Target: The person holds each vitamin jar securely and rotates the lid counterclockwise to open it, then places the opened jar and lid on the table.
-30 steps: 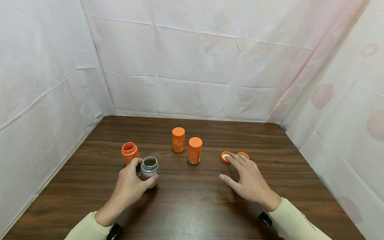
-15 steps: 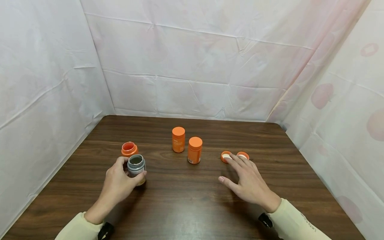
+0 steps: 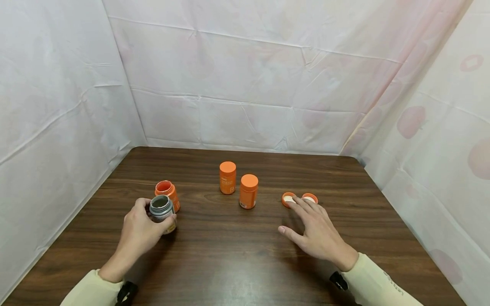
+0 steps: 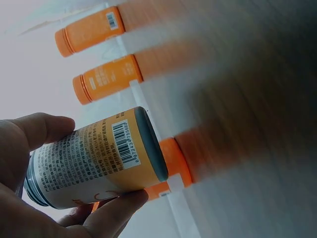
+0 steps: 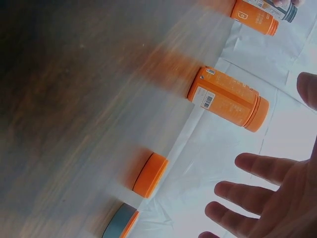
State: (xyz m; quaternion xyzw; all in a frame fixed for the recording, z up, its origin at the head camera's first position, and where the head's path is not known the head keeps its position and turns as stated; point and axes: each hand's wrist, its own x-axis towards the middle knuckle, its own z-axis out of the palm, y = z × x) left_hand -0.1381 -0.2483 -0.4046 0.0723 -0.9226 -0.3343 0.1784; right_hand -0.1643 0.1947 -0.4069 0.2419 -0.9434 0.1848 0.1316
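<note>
My left hand (image 3: pixel 139 229) grips a grey open-topped bottle (image 3: pixel 161 205) between thumb and fingers. In the left wrist view, the grey bottle (image 4: pixel 99 161) shows a printed label with a barcode. Just behind it stands an orange bottle (image 3: pixel 173 196) without its cap, partly covered by the grey one. My right hand (image 3: pixel 319 233) is spread over the table with nothing in it, fingertips overlapping two orange caps (image 3: pixel 288 199) that lie with pale insides up. A grey cap (image 5: pixel 119 223) shows in the right wrist view; the right hand hides it from the head view.
Two capped orange bottles (image 3: pixel 227 178) (image 3: pixel 249 192) stand upright near the middle of the dark wooden table (image 3: pixel 237 250). White patterned cloth (image 3: pixel 237 76) walls in the back and both sides.
My left hand has carried the grey bottle leftward, so it now overlaps the uncapped orange bottle's lower front in the head view. The right hand has stayed almost still.
</note>
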